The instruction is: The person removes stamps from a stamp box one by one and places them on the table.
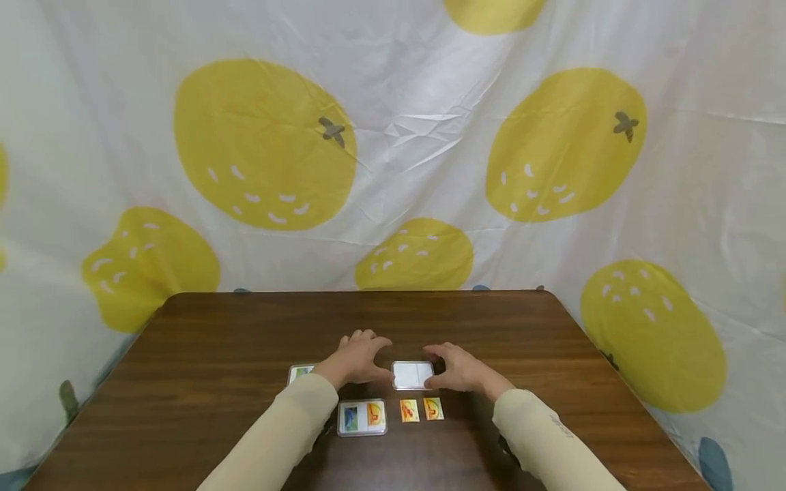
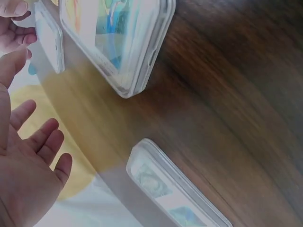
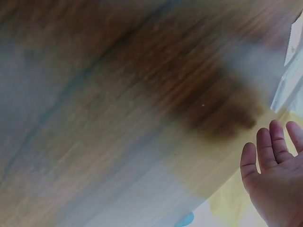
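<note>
A rectangular clear-edged case [image 1: 403, 375] with a blank white face lies flat on the table between the two hands. My left hand [image 1: 356, 358] is at its left side, thumb spread apart from the fingers; in the left wrist view this hand [image 2: 28, 179] has loosely bent fingers with nothing in them. On the other side, my right hand [image 1: 460, 368] has its thumb at the case's right edge; whether it touches is unclear. The right wrist view shows this hand [image 3: 279, 179] with extended fingers. Two small yellow-orange picture cards [image 1: 409, 410] [image 1: 433, 408] lie just nearer.
A clear case with two pictures [image 1: 362, 417] lies nearer, left of the small cards. Another picture case [image 1: 301, 372] is partly hidden behind the left forearm. The brown wooden table [image 1: 245, 327] ends at a hanging white cloth [image 1: 417, 170] printed with yellow fruit.
</note>
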`<control>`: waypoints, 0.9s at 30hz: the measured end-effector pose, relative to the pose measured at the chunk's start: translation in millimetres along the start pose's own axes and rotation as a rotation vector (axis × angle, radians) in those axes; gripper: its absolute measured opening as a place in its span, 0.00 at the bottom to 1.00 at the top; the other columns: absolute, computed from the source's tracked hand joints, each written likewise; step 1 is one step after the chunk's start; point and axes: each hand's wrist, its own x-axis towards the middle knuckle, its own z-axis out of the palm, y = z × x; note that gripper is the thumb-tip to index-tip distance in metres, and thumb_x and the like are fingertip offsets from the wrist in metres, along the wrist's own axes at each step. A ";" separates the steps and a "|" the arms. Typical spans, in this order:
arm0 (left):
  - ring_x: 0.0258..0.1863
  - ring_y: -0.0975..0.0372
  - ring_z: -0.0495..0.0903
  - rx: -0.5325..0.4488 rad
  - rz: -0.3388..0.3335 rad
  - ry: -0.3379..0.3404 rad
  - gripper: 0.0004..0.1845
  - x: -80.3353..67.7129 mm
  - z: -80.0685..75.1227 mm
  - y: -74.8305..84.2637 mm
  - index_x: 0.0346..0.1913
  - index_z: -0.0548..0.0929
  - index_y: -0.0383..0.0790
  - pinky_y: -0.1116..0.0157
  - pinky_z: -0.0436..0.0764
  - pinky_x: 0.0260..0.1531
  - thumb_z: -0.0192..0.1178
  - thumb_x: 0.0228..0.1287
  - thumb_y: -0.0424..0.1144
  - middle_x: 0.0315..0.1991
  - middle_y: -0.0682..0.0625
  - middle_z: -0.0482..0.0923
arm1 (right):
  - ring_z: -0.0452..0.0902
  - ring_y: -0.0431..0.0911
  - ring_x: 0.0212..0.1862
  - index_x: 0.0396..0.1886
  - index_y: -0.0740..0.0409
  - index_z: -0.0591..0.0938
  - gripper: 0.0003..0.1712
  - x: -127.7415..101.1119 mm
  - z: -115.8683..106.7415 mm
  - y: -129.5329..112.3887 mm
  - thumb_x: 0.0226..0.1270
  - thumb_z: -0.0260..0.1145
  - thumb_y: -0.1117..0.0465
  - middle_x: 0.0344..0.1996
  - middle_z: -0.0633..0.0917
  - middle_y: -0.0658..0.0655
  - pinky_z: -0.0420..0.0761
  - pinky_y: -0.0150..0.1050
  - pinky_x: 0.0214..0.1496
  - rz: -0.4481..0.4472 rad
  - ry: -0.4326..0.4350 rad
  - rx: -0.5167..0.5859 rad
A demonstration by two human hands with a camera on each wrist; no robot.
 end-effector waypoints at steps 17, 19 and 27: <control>0.61 0.46 0.67 -0.139 0.034 0.112 0.35 -33.0 -9.6 -14.3 0.66 0.75 0.40 0.44 0.64 0.59 0.71 0.58 0.52 0.60 0.40 0.72 | 0.76 0.55 0.57 0.59 0.61 0.80 0.28 -12.8 -0.7 -9.2 0.60 0.74 0.56 0.52 0.81 0.58 0.72 0.54 0.60 -0.015 0.208 0.094; 0.61 0.45 0.67 -0.158 0.032 0.117 0.35 -37.6 -8.5 -15.6 0.66 0.75 0.39 0.43 0.64 0.59 0.71 0.59 0.51 0.61 0.40 0.72 | 0.76 0.55 0.57 0.58 0.61 0.81 0.27 -15.3 1.5 -11.4 0.61 0.73 0.57 0.51 0.81 0.57 0.73 0.54 0.60 -0.003 0.227 0.113; 0.61 0.45 0.68 -0.235 0.026 0.138 0.36 -55.4 -5.3 -17.4 0.66 0.74 0.38 0.42 0.64 0.60 0.70 0.59 0.51 0.60 0.39 0.73 | 0.77 0.53 0.55 0.58 0.60 0.82 0.25 -25.8 11.4 -16.0 0.62 0.72 0.56 0.51 0.82 0.55 0.74 0.54 0.57 0.007 0.242 0.150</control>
